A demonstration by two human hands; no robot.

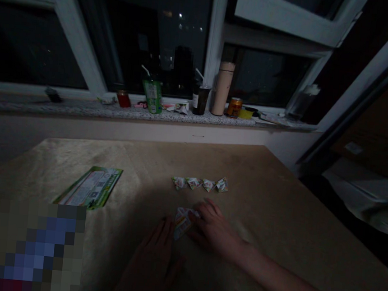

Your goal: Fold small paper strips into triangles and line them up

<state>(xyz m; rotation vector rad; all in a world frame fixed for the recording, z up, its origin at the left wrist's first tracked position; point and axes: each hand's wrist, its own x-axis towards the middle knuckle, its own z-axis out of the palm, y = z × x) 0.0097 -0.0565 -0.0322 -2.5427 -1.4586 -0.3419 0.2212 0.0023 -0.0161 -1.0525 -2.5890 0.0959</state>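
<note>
On the tabletop in front of me lies a small triangular packet [183, 221] with a pale printed wrapper. My right hand [217, 229] reaches in from the right, its fingertips closed on the packet's right side. My left hand [152, 255] rests palm down close to the packet's left edge, fingers stretched out and holding nothing. Beyond both hands, several similar small packets form a row, the rightmost packet [222, 184] standing slightly tilted. A green printed bag [91, 186] lies flat farther left. Dim light blurs the exact finger contact.
The brown-covered table [261, 187] ends at a wall below a stone windowsill [115, 113]. Along the sill stand a green cup [152, 95], a dark cup [200, 100], a pink bottle [223, 89] and an orange jar [234, 107]. The lower left corner is pixelated.
</note>
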